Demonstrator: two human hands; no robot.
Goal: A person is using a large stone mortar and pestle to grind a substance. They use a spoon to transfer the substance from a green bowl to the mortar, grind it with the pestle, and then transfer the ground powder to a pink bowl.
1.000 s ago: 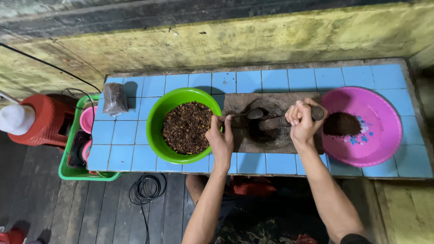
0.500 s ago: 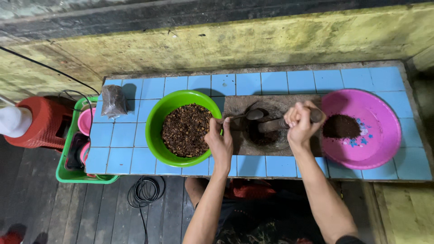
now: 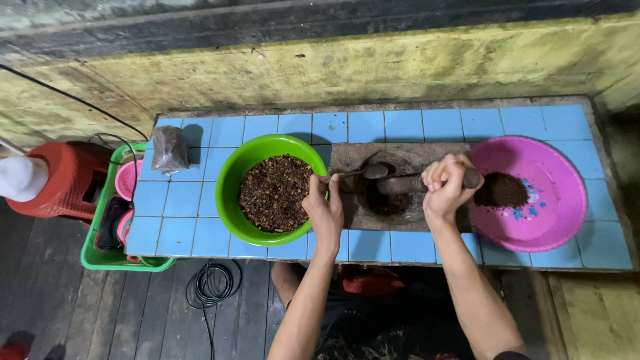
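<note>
On the blue-tiled bench [image 3: 427,125], your right hand [image 3: 445,185] is wrapped tight around a dark stone pestle [image 3: 403,183] lying across the grinding slab [image 3: 400,190]. Your left hand [image 3: 325,210] pinches a metal spoon [image 3: 363,173] by its handle, bowl over the slab. Green bowl [image 3: 272,190] of coarse brown bits sits left; pink basin [image 3: 539,193] with dark powder, probably ground, sits right.

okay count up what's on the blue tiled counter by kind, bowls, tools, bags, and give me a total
Bowls: 2, green bowl with dark bits, pink bowl with dark powder
Grinding stone: 1, stone slab
Tools: 2, spoon in left hand, pestle in right hand
Bags: 1, plastic bag
Total: 6
</note>
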